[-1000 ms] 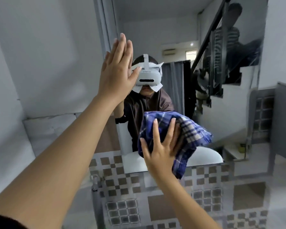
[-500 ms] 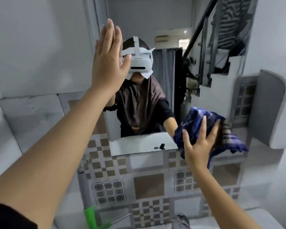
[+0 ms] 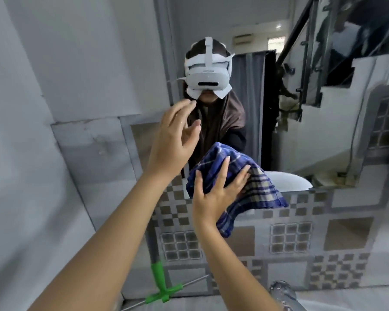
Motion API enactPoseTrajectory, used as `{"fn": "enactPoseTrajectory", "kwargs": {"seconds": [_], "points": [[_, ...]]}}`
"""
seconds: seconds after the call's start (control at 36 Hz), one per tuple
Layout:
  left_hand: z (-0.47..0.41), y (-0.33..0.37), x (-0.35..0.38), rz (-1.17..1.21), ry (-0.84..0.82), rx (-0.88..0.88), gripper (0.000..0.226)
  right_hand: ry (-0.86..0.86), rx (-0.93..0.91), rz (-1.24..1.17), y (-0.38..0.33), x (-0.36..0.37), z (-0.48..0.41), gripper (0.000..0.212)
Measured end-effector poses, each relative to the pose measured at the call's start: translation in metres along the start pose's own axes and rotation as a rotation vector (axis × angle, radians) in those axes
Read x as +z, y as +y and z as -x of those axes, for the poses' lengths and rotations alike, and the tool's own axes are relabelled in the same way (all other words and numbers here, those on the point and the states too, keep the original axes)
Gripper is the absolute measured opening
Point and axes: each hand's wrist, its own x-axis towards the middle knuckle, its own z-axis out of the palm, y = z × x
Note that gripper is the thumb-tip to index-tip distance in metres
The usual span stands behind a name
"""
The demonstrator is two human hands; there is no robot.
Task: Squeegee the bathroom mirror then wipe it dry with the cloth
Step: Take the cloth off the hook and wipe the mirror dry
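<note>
Grey bathroom walls are framing the mirror (image 3: 267, 122), which is sitting above a band of checkered tile (image 3: 301, 232). Blue plaid cloth (image 3: 231, 167) is bunched against the mirror's lower edge, part draping down over the tile. Right hand (image 3: 218, 194) is pressing it flat, fingers spread over the fabric, arm reaching up from below. Left hand (image 3: 173, 144) is hovering just left of the cloth, fingers loose and slightly curled, holding nothing. Green squeegee (image 3: 160, 286) is leaning low against the wall.
</note>
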Motion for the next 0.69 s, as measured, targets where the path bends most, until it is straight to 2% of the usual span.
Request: {"fn": "enactPoseTrajectory", "kwargs": {"seconds": [0.17, 0.36, 0.53, 0.69], "points": [[0.052, -0.012, -0.024, 0.117, -0.086, -0.147, 0.016, -0.094, -0.060, -0.033, -0.025, 0.024, 0.028, 0.063], [0.061, -0.020, -0.030, 0.234, -0.109, -0.327, 0.012, -0.155, -0.092, -0.062, -0.025, 0.026, 0.036, 0.062], [0.061, -0.012, -0.016, 0.247, -0.078, -0.357, 0.017, -0.230, -0.115, -0.028, -0.022, 0.016, 0.035, 0.072], [0.053, -0.013, -0.018, 0.205, -0.087, -0.400, 0.011, -0.333, -0.143, 0.054, -0.022, -0.010, 0.037, 0.068]]}}
